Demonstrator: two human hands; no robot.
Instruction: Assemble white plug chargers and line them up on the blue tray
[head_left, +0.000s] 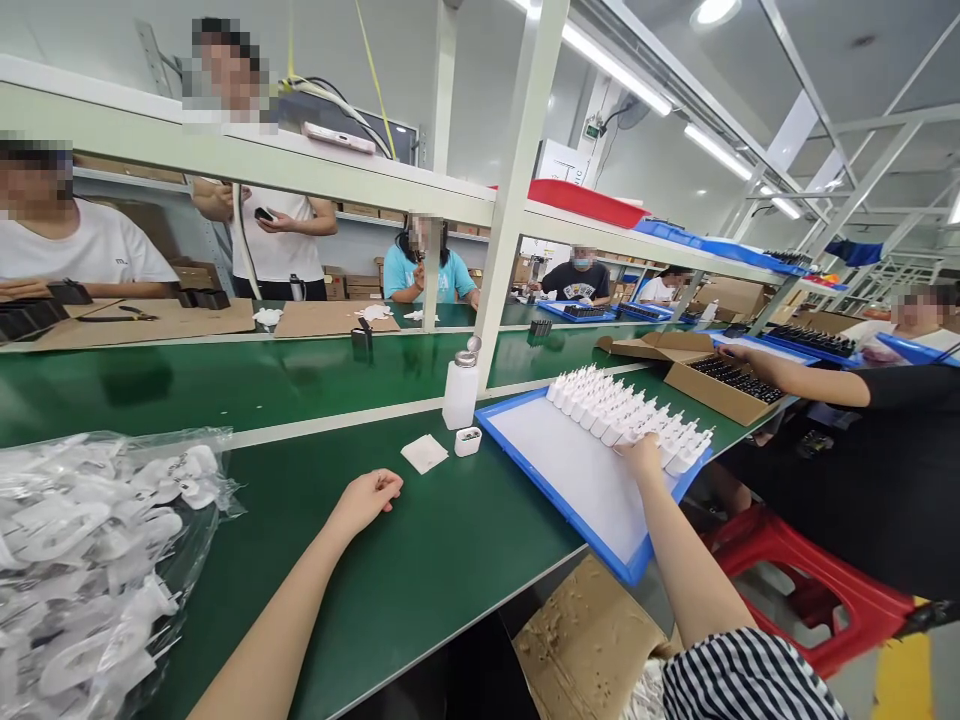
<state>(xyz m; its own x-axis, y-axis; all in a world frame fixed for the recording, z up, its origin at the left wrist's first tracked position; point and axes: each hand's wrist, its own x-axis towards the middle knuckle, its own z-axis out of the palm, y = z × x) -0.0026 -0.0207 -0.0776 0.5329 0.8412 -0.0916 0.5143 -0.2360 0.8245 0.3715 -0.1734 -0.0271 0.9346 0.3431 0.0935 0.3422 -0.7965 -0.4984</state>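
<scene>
My left hand (373,497) rests on the green bench (450,540) with its fingers curled in, and no object shows in it. A small white cloth pad (424,454) lies just beyond it, beside a small white plastic housing (468,441) with an open top. My right hand (643,457) is over the blue-rimmed tray (559,510), fingers closed at the near edge of the rows of white plastic pieces (600,405). These stand upright with thin pointed tips. The fingers seem to grip one piece, largely hidden by the hand.
A clear bag of white plastic parts (97,570) fills the left side. A white pump bottle (460,390) stands by the shelf post (517,200). A cardboard box (724,385) of black parts lies beyond the tray, with a co-worker's arm (795,380) reaching in. A red stool (810,570) stands at right.
</scene>
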